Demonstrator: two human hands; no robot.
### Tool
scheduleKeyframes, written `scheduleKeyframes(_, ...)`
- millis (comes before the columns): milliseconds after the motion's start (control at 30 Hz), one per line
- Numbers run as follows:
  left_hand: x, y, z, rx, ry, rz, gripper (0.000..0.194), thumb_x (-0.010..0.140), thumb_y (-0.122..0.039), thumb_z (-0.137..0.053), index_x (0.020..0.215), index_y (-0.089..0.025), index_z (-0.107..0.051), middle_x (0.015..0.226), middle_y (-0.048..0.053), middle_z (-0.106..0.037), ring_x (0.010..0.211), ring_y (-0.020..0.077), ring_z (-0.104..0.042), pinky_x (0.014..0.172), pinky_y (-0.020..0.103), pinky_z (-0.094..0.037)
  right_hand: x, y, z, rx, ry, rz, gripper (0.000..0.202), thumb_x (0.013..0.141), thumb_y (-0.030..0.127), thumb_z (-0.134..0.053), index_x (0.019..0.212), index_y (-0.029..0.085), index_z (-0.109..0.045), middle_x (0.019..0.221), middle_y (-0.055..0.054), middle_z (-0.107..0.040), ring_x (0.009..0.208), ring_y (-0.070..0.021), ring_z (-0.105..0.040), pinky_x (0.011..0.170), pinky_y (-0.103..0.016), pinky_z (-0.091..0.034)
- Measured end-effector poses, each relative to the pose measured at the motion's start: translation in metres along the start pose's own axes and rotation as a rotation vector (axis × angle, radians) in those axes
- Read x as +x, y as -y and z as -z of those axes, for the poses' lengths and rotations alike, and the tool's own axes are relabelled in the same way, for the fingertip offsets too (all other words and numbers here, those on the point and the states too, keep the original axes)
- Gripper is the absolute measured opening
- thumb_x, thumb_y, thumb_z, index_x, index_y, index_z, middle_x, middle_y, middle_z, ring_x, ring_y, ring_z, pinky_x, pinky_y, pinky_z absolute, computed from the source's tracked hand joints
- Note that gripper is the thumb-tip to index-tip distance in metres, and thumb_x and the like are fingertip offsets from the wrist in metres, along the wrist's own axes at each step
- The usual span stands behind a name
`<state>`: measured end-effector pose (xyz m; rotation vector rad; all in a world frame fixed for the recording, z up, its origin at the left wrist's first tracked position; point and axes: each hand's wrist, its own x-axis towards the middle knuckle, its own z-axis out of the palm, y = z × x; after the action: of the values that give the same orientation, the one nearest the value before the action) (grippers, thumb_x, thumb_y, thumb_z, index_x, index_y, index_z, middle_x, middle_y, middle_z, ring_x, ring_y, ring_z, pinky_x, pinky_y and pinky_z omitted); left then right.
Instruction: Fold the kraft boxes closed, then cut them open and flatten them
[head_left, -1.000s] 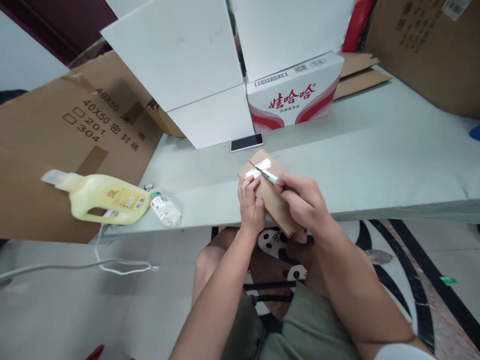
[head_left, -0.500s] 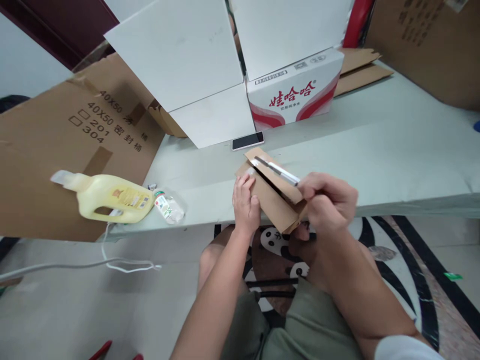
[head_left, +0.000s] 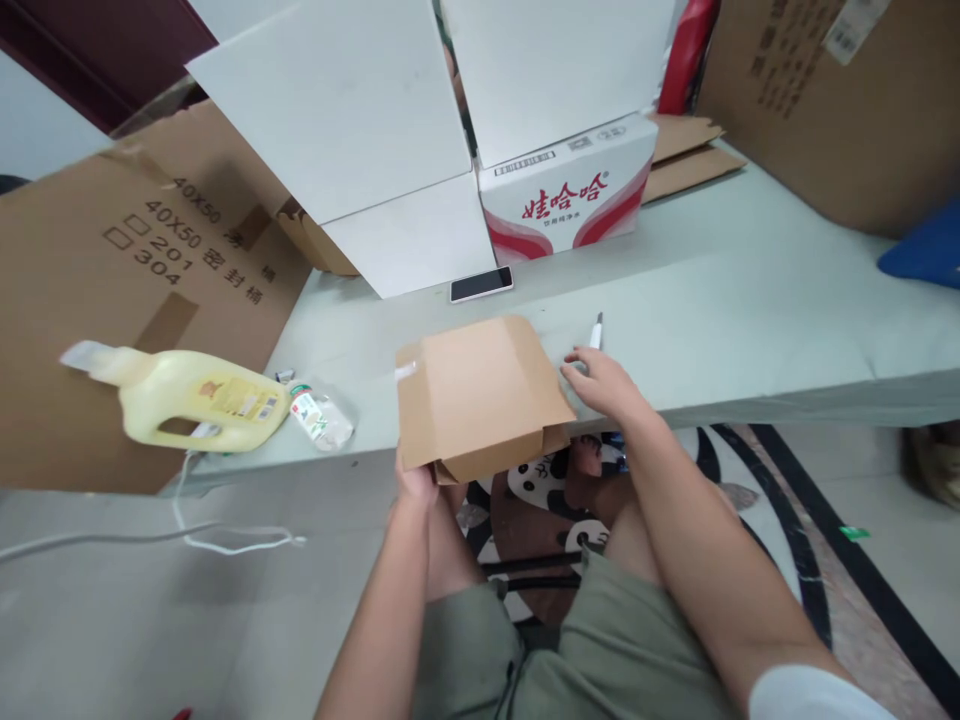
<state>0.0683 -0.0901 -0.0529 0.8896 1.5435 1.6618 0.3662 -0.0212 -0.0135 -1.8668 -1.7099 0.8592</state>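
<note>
From where I stand, nearest the seated person's lap, the left hand (head_left: 416, 482) grips the cardboard box (head_left: 480, 385) at its near left corner, fingers hidden underneath; the box juts past the front edge of the table (head_left: 697, 320), its broad brown face up. Just off the box's right side, the right hand (head_left: 606, 385) is loosely curled, a gap between its fingertips; right behind it lies a utility knife (head_left: 597, 332), whether touched I cannot tell; farther back rests a phone (head_left: 481, 285).
</note>
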Motion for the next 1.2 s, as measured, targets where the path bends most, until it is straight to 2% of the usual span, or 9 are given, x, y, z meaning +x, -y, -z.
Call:
scheduleKeyframes(167, -0.022, -0.011, 0.026, -0.228, 0.17, 0.372, 0.066, 0.075, -0.078, -0.056, 0.1, -0.02, -0.075, 0.101, 0.009, -0.079, 0.107, 0.0309, -0.072, 0.091, 0.042, -0.058, -0.01, 0.006, 0.004, 0.065, 0.114, -0.037, 0.051, 0.096, 0.055, -0.042, 0.103, 0.019, -0.078, 0.155, -0.014, -0.051, 0.154, -0.0436, -0.023, 0.122, -0.069, -0.01)
scheduleKeyframes(333, -0.039, -0.008, 0.045, -0.176, 0.275, 0.333, 0.069, 0.063, -0.051, -0.087, 0.123, -0.024, -0.068, 0.122, 0.009, -0.074, 0.121, 0.0307, -0.066, 0.099, 0.038, -0.054, -0.027, 0.012, 0.002, 0.568, 0.324, 0.154, 0.041, 0.079, 0.053, -0.063, 0.103, 0.021, -0.073, 0.116, -0.008, -0.075, 0.114, -0.0331, -0.065, 0.104, -0.05, -0.047)
scheduleKeyframes(400, -0.043, -0.006, 0.04, -0.135, 0.272, 0.266, 0.068, 0.063, -0.051, -0.088, 0.122, -0.024, -0.068, 0.123, 0.01, -0.074, 0.122, 0.0309, -0.066, 0.101, 0.038, -0.054, -0.03, 0.015, -0.006, 0.818, 0.273, 0.055, 0.04, 0.074, 0.053, -0.066, 0.098, 0.022, -0.071, 0.098, -0.005, -0.076, 0.094, -0.0278, -0.069, 0.088, -0.042, -0.054)
scheduleKeyframes(533, -0.047, -0.004, 0.022, -0.083, 0.455, 0.255, 0.077, 0.041, -0.053, -0.097, 0.107, -0.021, -0.073, 0.114, 0.013, -0.077, 0.109, 0.0334, -0.071, 0.094, 0.043, -0.058, -0.025, 0.019, -0.024, 1.087, 0.079, -0.138, 0.035, 0.068, 0.053, -0.07, 0.084, 0.023, -0.065, 0.077, -0.002, -0.07, 0.081, -0.025, -0.066, 0.072, -0.036, -0.054)
scheduleKeyframes(667, -0.042, -0.005, 0.005, 0.09, 0.311, 0.189, 0.063, 0.047, -0.047, -0.096, 0.096, -0.017, -0.071, 0.095, 0.011, -0.078, 0.096, 0.0288, -0.073, 0.091, 0.043, -0.058, -0.019, 0.017, -0.03, 1.154, 0.033, -0.163, 0.049, 0.078, 0.069, -0.053, 0.093, 0.023, -0.064, 0.085, -0.006, -0.071, 0.092, -0.029, -0.069, 0.078, -0.041, -0.058)
scheduleKeyframes(767, -0.032, -0.01, -0.002, 0.198, 0.174, 0.064, 0.055, 0.051, -0.045, -0.094, 0.092, -0.017, -0.07, 0.093, 0.011, -0.076, 0.1, 0.0277, -0.072, 0.094, 0.039, -0.056, -0.021, 0.013, -0.025, 1.089, 0.096, 0.071, 0.061, 0.081, 0.072, -0.054, 0.117, 0.023, -0.063, 0.112, -0.009, -0.073, 0.112, -0.0308, -0.067, 0.092, -0.045, -0.057)
scheduleKeyframes(900, -0.024, -0.016, -0.008, 0.274, 0.02, 0.008, 0.048, 0.056, -0.043, -0.09, 0.091, -0.017, -0.069, 0.093, 0.009, -0.075, 0.09, 0.0227, -0.071, 0.083, 0.034, -0.056, -0.028, 0.013, -0.018, 0.702, 0.108, 0.339, 0.075, 0.073, 0.053, -0.077, 0.139, 0.023, -0.054, 0.133, -0.012, -0.067, 0.12, -0.0313, -0.064, 0.097, -0.045, -0.054)
scheduleKeyframes(1067, -0.027, -0.02, -0.01, 0.274, 0.014, 0.002, 0.041, 0.058, -0.043, -0.088, 0.08, -0.018, -0.064, 0.075, 0.001, -0.069, 0.069, 0.0158, -0.064, 0.065, 0.026, -0.051, -0.032, 0.019, -0.015, 0.477, -0.173, 0.236, 0.04, 0.073, 0.054, -0.071, 0.093, 0.019, -0.068, 0.089, -0.009, -0.074, 0.083, -0.0275, -0.067, 0.071, -0.038, -0.05)
scheduleKeyframes(1200, -0.027, -0.021, -0.003, 0.121, 0.088, -0.058, 0.034, 0.066, -0.047, -0.076, 0.083, -0.019, -0.068, 0.078, 0.003, -0.07, 0.074, 0.0191, -0.066, 0.066, 0.028, -0.052, -0.03, 0.016, -0.012, 0.721, -0.276, 0.13, 0.036, 0.081, 0.055, -0.055, 0.068, 0.021, -0.058, 0.064, -0.003, -0.06, 0.066, -0.019, -0.057, 0.062, -0.032, -0.043)
